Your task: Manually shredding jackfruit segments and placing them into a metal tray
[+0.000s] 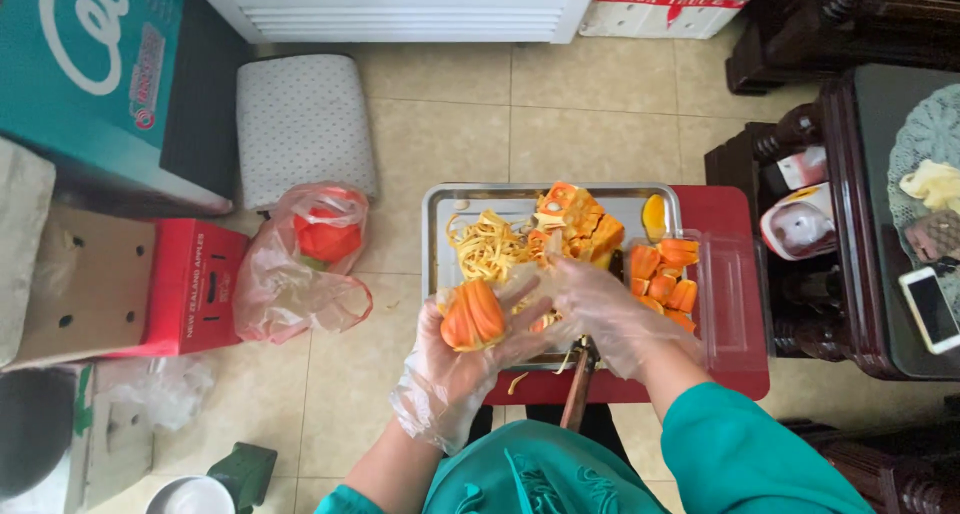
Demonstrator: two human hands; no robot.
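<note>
The left hand (470, 344), in a loose clear plastic glove, cups an orange fruit piece (473, 314) in the palm, fingers curled up round its underside. The right hand (600, 309), gloved too, lies against it from the side with fingers bent; whether they pinch the piece or one of the pale strands by it cannot be told through the crumpled glove. The piece sits above the near edge of the steel tray (436, 236).

It looks soft, moist and light, probably slick against the plastic, so a cradling hold under its broad side should serve better than a hard squeeze, which could bruise or split it.

On the tray lie a heap of pale yellow strands (490, 244) and more orange chunks (580, 224). Right of the tray a clear plastic box (725, 304) holds cleaned orange pieces. The tray rests on a red worktop (720, 214). Left of the tray, on the tiled floor, sits a plastic bag (300, 274) of scraps.
</note>
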